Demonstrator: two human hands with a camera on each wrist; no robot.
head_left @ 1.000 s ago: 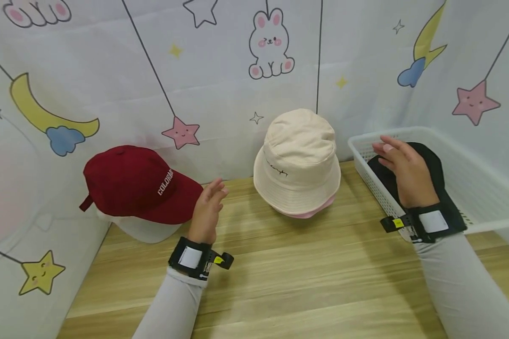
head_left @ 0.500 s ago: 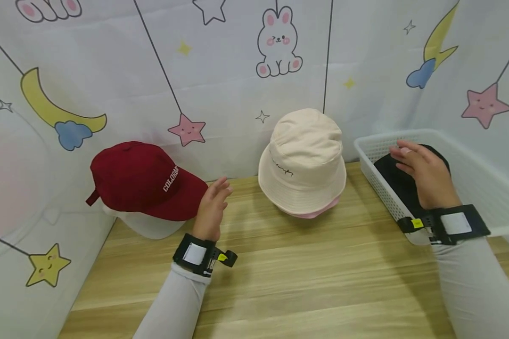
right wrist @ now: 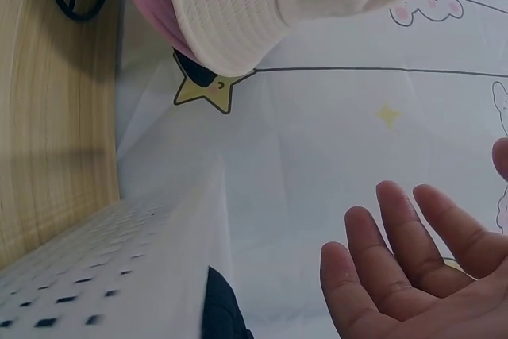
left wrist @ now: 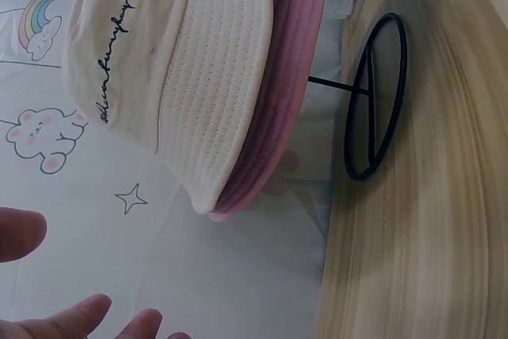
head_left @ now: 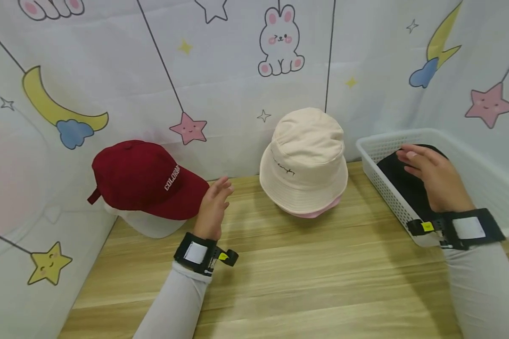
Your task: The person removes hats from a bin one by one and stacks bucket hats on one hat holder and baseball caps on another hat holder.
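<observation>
My left hand (head_left: 211, 209) hovers, fingers extended, beside the brim of a red baseball cap (head_left: 131, 176) with white lettering; it holds nothing. Under that cap is a white cap (head_left: 152, 225). In the middle, a cream bucket hat (head_left: 307, 146) with black script sits over a pink hat (head_left: 318, 213); the left wrist view shows a black wire stand (left wrist: 404, 77) beneath them. My right hand (head_left: 443, 181), fingers relaxed and holding nothing, is over a white plastic basket (head_left: 390, 202). A black hat (head_left: 400, 181) lies in the basket, partly hidden by this hand.
The hats and basket are on a wood-grain table (head_left: 305, 282). Behind them hangs a white curtain (head_left: 229, 75) printed with bunnies, stars and moons, and it runs along both sides. The basket's perforated wall (right wrist: 87, 283) rises close to the right hand.
My right hand has moved right, farther over the basket, uncovering more of the black hat's left side. My left hand stays beside the red cap. The head view has shifted slightly left.
</observation>
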